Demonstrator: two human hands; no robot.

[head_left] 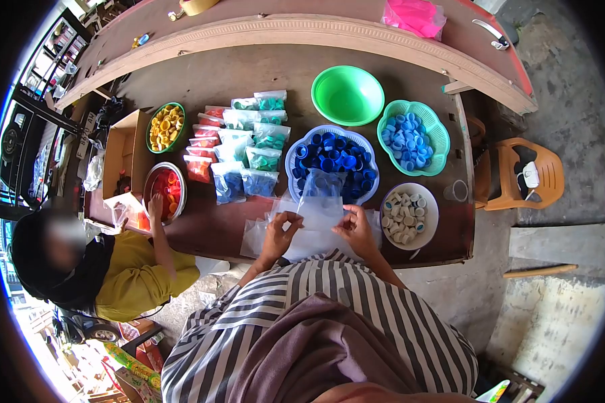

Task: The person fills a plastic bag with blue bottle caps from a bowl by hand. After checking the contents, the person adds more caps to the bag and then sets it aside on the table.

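Between my two hands a clear plastic bag (323, 209) is stretched near the table's front edge. My left hand (284, 232) pinches its left side, and my right hand (355, 230) pinches its right side. The bag's top overlaps the near rim of a lavender basket (293, 168) full of dark blue caps (329, 156). More clear plastic bags (255, 235) lie flat on the table beneath and beside my hands. To the right of my right hand stands a white bowl (431, 232) of white caps (403, 218).
Filled bags (235, 144) of red, green and blue caps lie left of centre. Behind are a green bowl (346, 94) and a teal basket (440, 134) of light blue caps. At left, a co-worker (138, 269) reaches into a metal bowl (181, 205) of red caps.
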